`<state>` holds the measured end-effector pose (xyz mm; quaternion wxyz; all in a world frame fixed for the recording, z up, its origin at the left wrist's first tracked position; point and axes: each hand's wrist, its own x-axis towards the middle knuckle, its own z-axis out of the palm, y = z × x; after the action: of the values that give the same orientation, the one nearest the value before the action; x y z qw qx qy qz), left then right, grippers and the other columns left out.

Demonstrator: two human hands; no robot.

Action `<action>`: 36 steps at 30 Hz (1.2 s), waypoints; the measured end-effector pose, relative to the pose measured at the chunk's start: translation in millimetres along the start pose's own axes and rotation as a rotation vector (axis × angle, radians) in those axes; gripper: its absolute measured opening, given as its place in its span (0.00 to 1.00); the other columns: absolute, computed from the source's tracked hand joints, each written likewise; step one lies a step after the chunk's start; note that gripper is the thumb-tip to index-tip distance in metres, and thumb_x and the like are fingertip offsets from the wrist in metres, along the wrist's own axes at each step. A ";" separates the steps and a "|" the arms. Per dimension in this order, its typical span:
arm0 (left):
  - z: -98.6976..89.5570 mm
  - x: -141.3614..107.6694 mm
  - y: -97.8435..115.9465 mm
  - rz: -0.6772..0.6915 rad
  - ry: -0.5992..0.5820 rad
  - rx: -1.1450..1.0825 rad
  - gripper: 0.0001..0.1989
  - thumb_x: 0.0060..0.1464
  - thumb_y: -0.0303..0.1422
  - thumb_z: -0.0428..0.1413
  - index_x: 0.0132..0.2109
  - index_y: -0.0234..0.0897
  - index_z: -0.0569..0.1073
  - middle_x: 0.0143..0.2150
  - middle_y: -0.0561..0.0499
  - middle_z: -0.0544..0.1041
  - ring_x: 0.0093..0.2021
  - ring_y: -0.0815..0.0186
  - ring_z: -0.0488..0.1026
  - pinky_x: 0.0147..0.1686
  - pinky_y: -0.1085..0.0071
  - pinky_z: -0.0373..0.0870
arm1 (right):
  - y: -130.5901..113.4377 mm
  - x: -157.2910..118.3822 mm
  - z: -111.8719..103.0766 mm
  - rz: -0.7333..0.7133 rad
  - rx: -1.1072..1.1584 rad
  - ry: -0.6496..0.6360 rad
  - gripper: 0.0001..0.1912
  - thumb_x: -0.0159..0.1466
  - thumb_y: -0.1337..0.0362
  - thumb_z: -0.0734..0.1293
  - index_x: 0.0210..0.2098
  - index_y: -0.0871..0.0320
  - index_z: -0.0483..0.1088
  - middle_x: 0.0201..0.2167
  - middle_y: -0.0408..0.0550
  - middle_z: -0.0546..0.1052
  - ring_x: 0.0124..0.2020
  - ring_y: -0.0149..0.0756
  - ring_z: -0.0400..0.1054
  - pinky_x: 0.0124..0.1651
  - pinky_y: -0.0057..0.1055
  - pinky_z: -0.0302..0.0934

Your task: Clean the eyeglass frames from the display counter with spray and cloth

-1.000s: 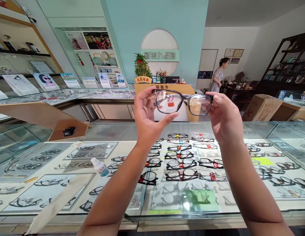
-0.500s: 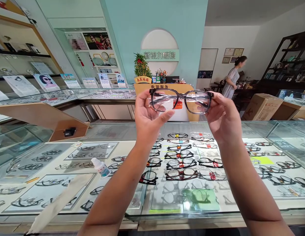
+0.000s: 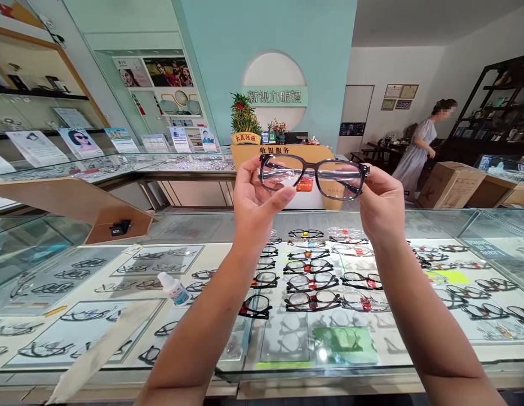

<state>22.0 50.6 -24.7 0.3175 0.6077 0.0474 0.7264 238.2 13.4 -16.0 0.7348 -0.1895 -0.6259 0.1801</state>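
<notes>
the left hand (image 3: 256, 206) and right hand (image 3: 383, 207) hold dark-rimmed glasses (image 3: 310, 166) between them, each grip pinched on one end of the frame. the glasses are in the air above the glass-topped table (image 3: 329, 370), where a white bottle (image 3: 174, 290) sits near a pale cloth (image 3: 105, 351).

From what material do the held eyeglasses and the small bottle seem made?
Eyeglasses: dark, glossy, probably plastic, being thick-rimmed and shiny; the lenses are transparent, perhaps plastic or glass. Bottle: probably smooth plastic, judging by its opaque white surface.
</notes>
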 end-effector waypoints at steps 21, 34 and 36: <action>15.8 -9.4 7.8 -0.957 -0.134 -0.551 0.25 0.58 0.49 0.69 0.51 0.34 0.79 0.44 0.44 0.84 0.40 0.64 0.82 0.38 0.72 0.76 | -24.9 -9.5 4.9 -0.415 -0.430 -0.271 0.13 0.67 0.62 0.77 0.49 0.39 0.85 0.58 0.40 0.85 0.60 0.50 0.77 0.67 0.59 0.70; 16.1 -9.1 3.2 -1.097 -0.216 -0.638 0.23 0.58 0.49 0.70 0.48 0.34 0.77 0.37 0.48 0.84 0.33 0.68 0.81 0.36 0.74 0.78 | -12.7 -13.0 10.0 -0.473 -0.538 -0.293 0.08 0.73 0.58 0.71 0.48 0.46 0.84 0.53 0.44 0.87 0.58 0.46 0.77 0.64 0.53 0.73; 15.1 -8.9 -0.6 -1.094 -0.246 -0.581 0.24 0.60 0.52 0.67 0.48 0.34 0.77 0.37 0.48 0.83 0.34 0.67 0.81 0.36 0.74 0.78 | -8.7 -14.2 10.2 -0.471 -0.574 -0.276 0.09 0.74 0.57 0.70 0.47 0.47 0.84 0.51 0.45 0.87 0.58 0.46 0.77 0.63 0.53 0.72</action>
<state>36.6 41.7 -28.6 0.7984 0.4634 0.1152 0.3668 226.1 -0.7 -22.2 0.5823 -0.2125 -0.7699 -0.1516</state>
